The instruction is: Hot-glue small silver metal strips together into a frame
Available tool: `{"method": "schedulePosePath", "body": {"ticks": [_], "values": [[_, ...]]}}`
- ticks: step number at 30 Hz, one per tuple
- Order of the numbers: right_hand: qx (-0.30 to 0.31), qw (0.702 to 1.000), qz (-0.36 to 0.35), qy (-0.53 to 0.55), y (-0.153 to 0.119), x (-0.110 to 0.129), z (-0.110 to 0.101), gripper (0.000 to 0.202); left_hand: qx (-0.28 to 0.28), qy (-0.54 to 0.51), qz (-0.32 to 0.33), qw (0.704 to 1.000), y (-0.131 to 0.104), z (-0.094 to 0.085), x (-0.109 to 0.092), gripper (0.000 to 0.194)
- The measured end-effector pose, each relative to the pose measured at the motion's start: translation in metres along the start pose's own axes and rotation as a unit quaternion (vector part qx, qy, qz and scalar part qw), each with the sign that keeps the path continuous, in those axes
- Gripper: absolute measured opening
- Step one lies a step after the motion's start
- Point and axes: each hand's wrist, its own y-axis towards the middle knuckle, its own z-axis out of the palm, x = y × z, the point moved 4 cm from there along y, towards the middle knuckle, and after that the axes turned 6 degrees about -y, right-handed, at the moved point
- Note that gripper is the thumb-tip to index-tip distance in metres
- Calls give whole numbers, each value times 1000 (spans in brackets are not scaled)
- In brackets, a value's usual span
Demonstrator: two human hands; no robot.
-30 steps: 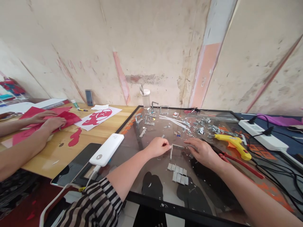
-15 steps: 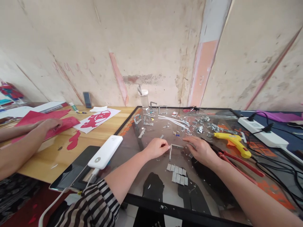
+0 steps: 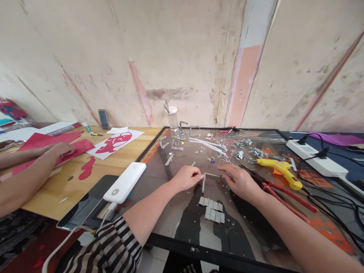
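A thin grey L-shaped piece (image 3: 204,183) stands on the dark glass table top. My left hand (image 3: 187,177) pinches its corner between thumb and forefinger. On the other side my right hand (image 3: 237,180) has its fingers closed together at the far end of the piece's top bar; whether they grip it is hard to make out. Nearer to me, several small grey rectangles (image 3: 212,209) lie in two rows. Beyond the hands are white strips (image 3: 206,144) and scattered silvery scraps (image 3: 240,154).
Red-handled pliers (image 3: 287,197) and a yellow glue gun (image 3: 280,170) lie right of my right hand, near a white power strip (image 3: 315,158). A white power bank (image 3: 125,184) is left. Another person's hands (image 3: 61,149) rest on red paper (image 3: 82,146).
The view has shifted slightly. My hands and the L-shaped piece keep almost the same places, with my right hand's fingers slightly nearer the bar's end.
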Motion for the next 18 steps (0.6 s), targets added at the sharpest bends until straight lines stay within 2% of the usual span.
{"method": "schedulePosePath", "body": {"ticks": [18], "values": [[28,1000,2,-1,-3,4,9,27,-4,14,21,1000,-1,-1,-5,28]]}}
